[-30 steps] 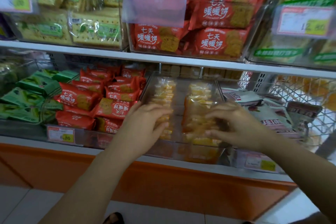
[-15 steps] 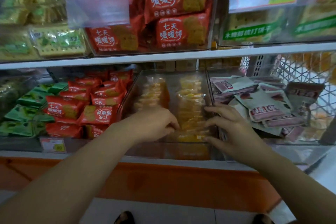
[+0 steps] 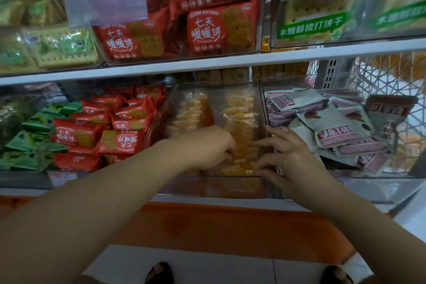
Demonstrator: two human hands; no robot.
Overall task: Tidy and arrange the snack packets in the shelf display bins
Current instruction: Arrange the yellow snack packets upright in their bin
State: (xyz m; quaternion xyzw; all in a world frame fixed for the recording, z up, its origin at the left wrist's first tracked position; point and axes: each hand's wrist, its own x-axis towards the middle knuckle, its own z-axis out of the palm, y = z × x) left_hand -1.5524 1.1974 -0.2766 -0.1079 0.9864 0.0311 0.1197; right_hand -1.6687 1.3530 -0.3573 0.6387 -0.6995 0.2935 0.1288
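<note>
Though bin-hemmed, hands (image 3: 208,147) (image 3: 292,160) on packets (image 3: 239,120).

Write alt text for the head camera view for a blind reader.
A person's left hand curls against a row of yellow snack packets in a clear shelf bin, and the right hand spreads its fingers beside them. Red packets lie to the bin's left, grey pouches to its right.

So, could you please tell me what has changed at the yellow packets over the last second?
The left hand moved right, off the left row onto the right row of yellow packets, and its fingers curled into the near packets. The right hand slid to that row's right side, fingers spread. The red packets and pale pouches stayed put.
</note>
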